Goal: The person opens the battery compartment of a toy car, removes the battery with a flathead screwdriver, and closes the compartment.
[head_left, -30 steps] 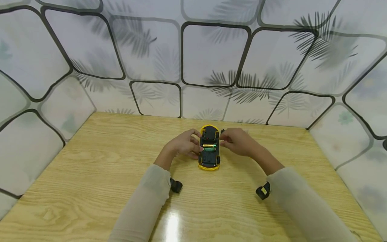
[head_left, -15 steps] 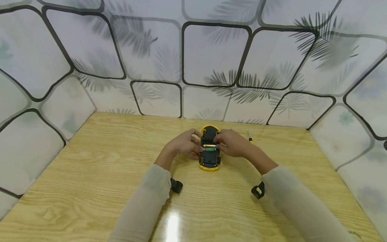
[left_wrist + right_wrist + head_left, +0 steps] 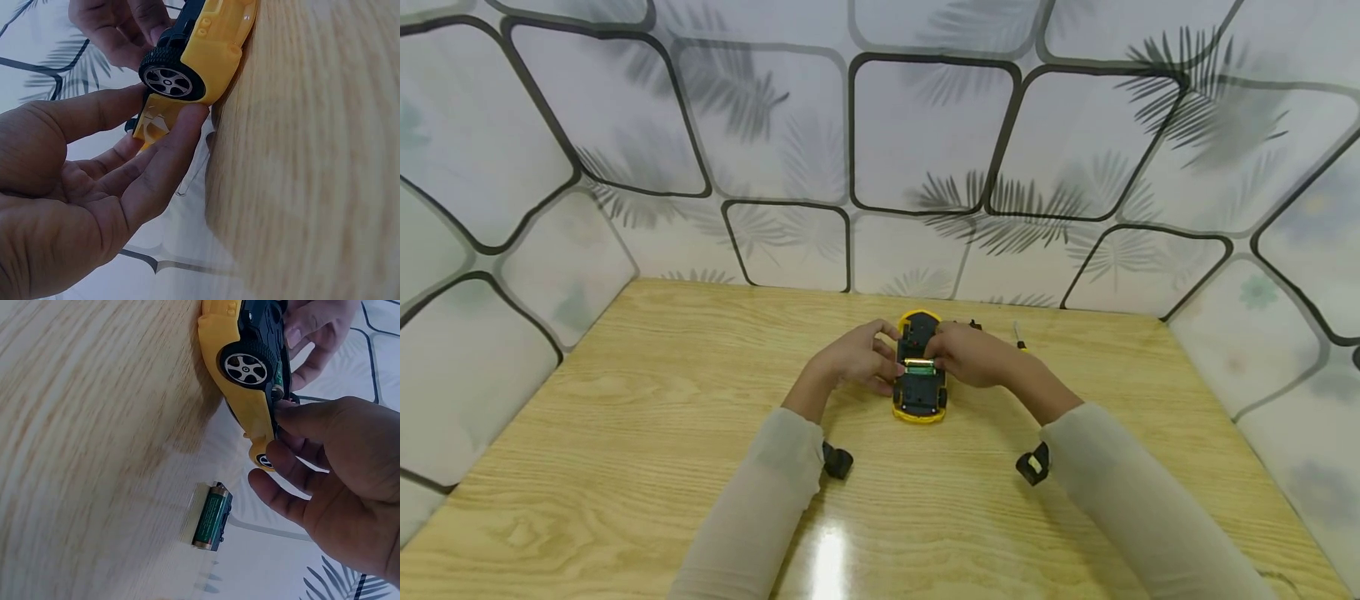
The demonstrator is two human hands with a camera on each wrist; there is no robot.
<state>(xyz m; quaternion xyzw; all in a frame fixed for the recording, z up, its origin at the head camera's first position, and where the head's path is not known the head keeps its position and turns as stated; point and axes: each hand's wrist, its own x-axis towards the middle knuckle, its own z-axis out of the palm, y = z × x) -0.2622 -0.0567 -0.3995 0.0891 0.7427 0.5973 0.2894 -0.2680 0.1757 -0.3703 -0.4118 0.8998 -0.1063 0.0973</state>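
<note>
A yellow toy car point(image 3: 919, 400) lies upside down on the table, its black underside and open battery compartment facing up. Gold and green batteries point(image 3: 919, 367) sit in the compartment. At the car's left side, my left hand point(image 3: 859, 360) holds it between thumb and fingers; the left wrist view shows this grip point(image 3: 94, 169) beside a wheel point(image 3: 169, 82). My right hand point(image 3: 973, 354) reaches over the car's right edge with its fingertips at the compartment. In the right wrist view, that hand point(image 3: 337, 450) hides whatever may be between thumb and forefinger.
A green battery point(image 3: 211, 517) lies on the table beside a small black part point(image 3: 225, 520), beyond my right hand. A screwdriver point(image 3: 1020, 340) rests farther right. The patterned wall covering point(image 3: 925, 250) stands behind the wooden table point(image 3: 700, 400).
My right hand has moved left from beside the car onto its battery compartment, uncovering the screwdriver. The left hand and the car stay in place.
</note>
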